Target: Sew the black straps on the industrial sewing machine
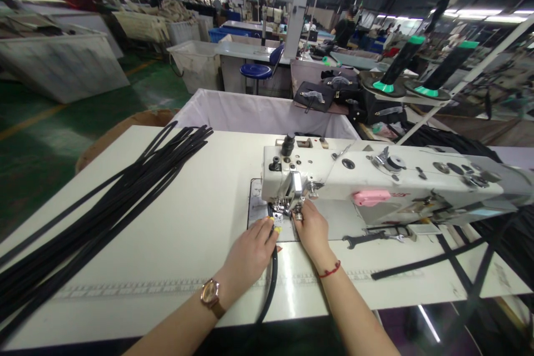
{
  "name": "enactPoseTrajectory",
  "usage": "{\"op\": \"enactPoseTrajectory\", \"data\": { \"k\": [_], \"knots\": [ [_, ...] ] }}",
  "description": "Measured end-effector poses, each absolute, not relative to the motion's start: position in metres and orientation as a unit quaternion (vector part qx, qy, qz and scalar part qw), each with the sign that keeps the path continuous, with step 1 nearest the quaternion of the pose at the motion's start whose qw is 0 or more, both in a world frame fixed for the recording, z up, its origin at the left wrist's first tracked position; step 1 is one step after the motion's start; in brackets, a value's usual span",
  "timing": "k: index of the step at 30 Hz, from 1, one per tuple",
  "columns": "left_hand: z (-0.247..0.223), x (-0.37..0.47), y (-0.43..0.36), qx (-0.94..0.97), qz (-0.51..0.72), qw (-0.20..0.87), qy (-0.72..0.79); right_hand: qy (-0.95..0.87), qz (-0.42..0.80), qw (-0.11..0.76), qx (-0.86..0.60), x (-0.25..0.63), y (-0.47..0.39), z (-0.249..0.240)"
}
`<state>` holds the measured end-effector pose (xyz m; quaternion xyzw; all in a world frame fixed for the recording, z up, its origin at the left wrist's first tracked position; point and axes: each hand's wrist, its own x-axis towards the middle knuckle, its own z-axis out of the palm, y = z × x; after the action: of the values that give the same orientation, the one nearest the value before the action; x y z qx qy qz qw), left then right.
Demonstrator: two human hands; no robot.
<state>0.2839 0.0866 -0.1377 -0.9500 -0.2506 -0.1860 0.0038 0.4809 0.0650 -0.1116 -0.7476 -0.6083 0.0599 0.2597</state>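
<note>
So the black strap (pixel 273 281) runs from under the needle area of the white sewing machine (pixel 325 169), past the left hand (pixel 251 247) and over the table's near edge. It looks pretty light and bendy, kinda springy along its length, judging by that smooth curve. Doesn't look fragile at all, maybe a bit slick on the surface. I'd pinch it flat by the sides just on the near side of the needle, which is about where the left hand has its fingertips closed on it. The right hand (pixel 312 231) is curled in by the metal knob under the machine head, but I honestly can't tell if it's gripping anything. More long black strips (pixel 125 194) lie loose in a bundle on the left of the table (pixel 208 222). As for bins, the big pale one (pixel 250 111) behind the table has black bags (pixel 312 96) by its far right side, and its bottom is hidden. The white bin (pixel 70 58) at far left has dark and brownish stuff piled on top, too blurry to name. Can't make out what's in the smaller off-white bin (pixel 200 61).
</note>
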Motion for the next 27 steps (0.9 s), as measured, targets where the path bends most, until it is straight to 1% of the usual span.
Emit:
{"op": "enactPoseTrajectory", "data": {
  "k": [16, 23, 27],
  "knots": [
    [-0.1406, 0.2835, 0.0881, -0.949, -0.195, 0.012, -0.248, -0.613, 0.044, 0.257, -0.746, 0.4821, 0.0638, -0.1122],
    [-0.1398, 0.2833, 0.0882, -0.947, -0.197, -0.014, -0.252, -0.612, 0.048, 0.271, -0.741, 0.4819, 0.0648, -0.113],
    [-0.1387, 0.2835, 0.0881, -0.948, -0.188, -0.024, -0.254, -0.607, 0.044, 0.263, -0.749, 0.4819, 0.0647, -0.1147]
  ]
}}
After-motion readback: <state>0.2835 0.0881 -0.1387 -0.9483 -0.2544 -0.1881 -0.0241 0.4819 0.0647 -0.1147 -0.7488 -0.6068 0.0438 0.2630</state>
